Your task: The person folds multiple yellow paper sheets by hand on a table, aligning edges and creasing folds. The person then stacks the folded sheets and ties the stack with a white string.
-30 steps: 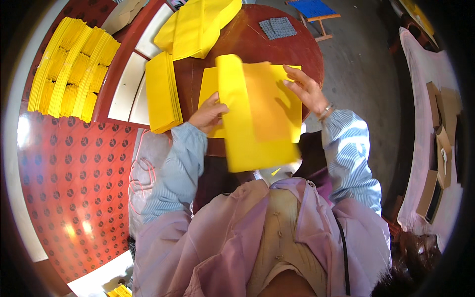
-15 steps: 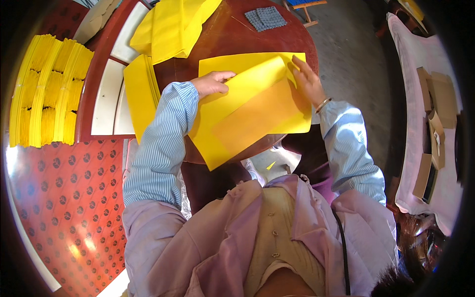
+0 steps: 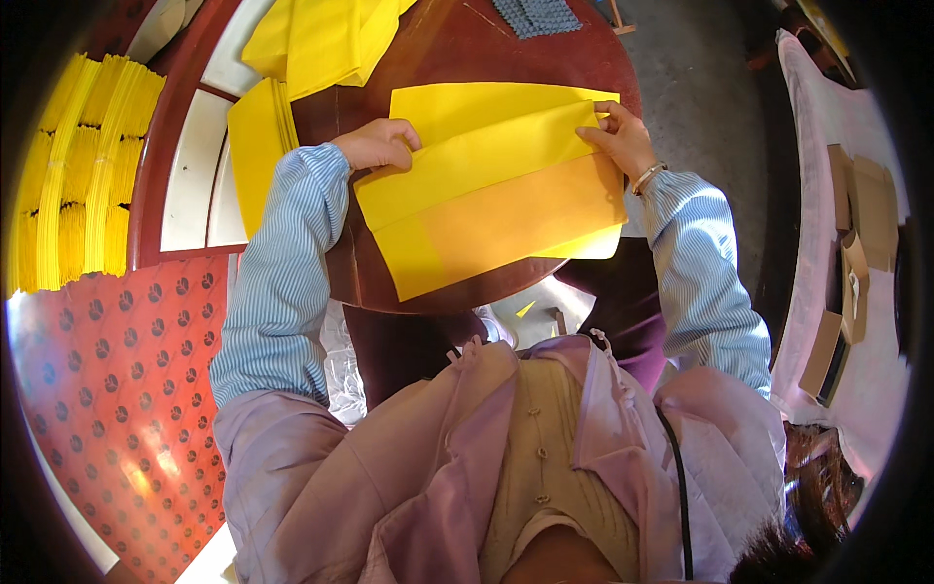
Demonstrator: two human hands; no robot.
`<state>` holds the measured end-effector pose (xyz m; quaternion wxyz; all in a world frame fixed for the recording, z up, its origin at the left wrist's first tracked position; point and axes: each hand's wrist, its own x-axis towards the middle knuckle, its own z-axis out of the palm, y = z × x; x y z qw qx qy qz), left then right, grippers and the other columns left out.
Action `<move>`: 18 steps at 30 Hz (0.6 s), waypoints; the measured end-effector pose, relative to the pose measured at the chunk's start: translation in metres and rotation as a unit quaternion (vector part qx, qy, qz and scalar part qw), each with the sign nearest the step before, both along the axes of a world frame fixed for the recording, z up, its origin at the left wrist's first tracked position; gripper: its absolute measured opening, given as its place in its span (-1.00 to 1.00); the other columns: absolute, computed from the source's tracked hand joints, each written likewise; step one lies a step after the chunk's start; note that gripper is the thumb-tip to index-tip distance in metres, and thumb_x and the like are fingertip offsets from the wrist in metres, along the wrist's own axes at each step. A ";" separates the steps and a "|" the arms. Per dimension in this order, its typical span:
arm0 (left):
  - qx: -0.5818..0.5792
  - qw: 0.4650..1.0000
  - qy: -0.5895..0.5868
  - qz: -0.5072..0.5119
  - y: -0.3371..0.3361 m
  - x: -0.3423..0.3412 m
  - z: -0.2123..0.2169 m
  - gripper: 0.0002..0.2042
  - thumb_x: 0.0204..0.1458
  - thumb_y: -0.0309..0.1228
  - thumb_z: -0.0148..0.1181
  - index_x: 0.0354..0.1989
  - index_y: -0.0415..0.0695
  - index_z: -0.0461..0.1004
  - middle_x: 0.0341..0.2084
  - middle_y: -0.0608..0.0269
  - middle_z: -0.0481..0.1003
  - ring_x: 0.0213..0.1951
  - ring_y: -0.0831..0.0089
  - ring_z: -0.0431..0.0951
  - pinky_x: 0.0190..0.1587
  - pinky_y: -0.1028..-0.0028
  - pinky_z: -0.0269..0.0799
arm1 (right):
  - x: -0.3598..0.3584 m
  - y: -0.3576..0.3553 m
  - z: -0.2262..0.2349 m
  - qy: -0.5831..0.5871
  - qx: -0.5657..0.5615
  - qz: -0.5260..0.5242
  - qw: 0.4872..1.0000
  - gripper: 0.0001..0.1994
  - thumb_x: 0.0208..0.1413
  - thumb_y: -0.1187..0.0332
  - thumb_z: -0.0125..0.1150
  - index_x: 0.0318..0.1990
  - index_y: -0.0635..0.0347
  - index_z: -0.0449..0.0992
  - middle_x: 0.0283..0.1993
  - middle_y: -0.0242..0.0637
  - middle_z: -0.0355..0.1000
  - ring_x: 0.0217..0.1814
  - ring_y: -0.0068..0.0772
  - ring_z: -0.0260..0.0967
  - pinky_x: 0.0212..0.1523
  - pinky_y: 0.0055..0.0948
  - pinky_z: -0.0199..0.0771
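A thin, flexible yellow sheet (image 3: 486,161) lies over the round dark red table (image 3: 457,49) in front of me, its near part hanging past the table's edge. A fold runs across its middle, and an orange-tinted band shows below it. At the sheet's left edge, my left hand (image 3: 377,145) is closed with thumb and fingers pinching the folded layer. My right hand (image 3: 623,138) pinches the same layer at its upper right corner, thumb on top. Another yellow layer extends behind the fold and also shows at the lower right.
Folded yellow sheets (image 3: 326,44) and a thinner yellow stack (image 3: 259,146) rest at the left. Tall yellow bundles (image 3: 83,165) stand farther left. A grey bumpy pad (image 3: 535,16) sits at the table's far side. Cardboard boxes (image 3: 871,209) lie on a pale cloth at the right.
My left hand has shifted slightly left and my right hand has come in to pinch the corner. The raised flap now lies flatter and straighter across the sheet.
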<state>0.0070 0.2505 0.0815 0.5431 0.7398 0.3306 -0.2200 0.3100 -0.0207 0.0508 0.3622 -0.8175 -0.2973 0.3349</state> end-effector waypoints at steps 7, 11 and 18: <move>0.470 0.810 -0.347 -0.057 -0.100 -0.010 -0.032 -0.58 0.03 -0.58 0.20 0.13 -0.10 0.48 0.16 -0.03 0.46 0.22 -0.07 0.42 0.29 0.12 0.37 | -0.002 -0.025 0.009 0.056 0.077 0.041 0.995 -0.45 0.39 0.28 0.17 0.49 -0.01 0.25 -0.11 -0.28 0.53 -0.18 -0.45 0.52 -0.14 -0.46 0.56; 0.387 0.866 -0.316 0.001 -0.141 -0.012 -0.046 -0.65 0.17 -0.54 0.22 0.14 -0.13 0.49 0.23 -0.01 0.43 0.32 -0.08 0.36 0.39 0.15 0.30 | 0.006 -0.071 0.007 0.337 0.123 0.014 0.933 -0.40 0.45 0.44 0.00 0.59 -0.11 0.07 -0.15 -0.43 0.45 -0.28 -0.65 0.39 -0.26 -0.56 0.45; 0.360 0.863 -0.353 0.036 -0.141 -0.013 -0.058 -0.63 0.12 -0.56 0.27 0.13 -0.11 0.50 0.23 0.01 0.43 0.36 -0.05 0.34 0.40 0.15 0.28 | -0.014 -0.104 -0.021 0.173 0.273 0.151 0.934 -0.33 0.36 0.53 0.18 0.57 -0.08 0.17 0.09 -0.36 0.48 0.04 -0.50 0.46 -0.04 -0.59 0.43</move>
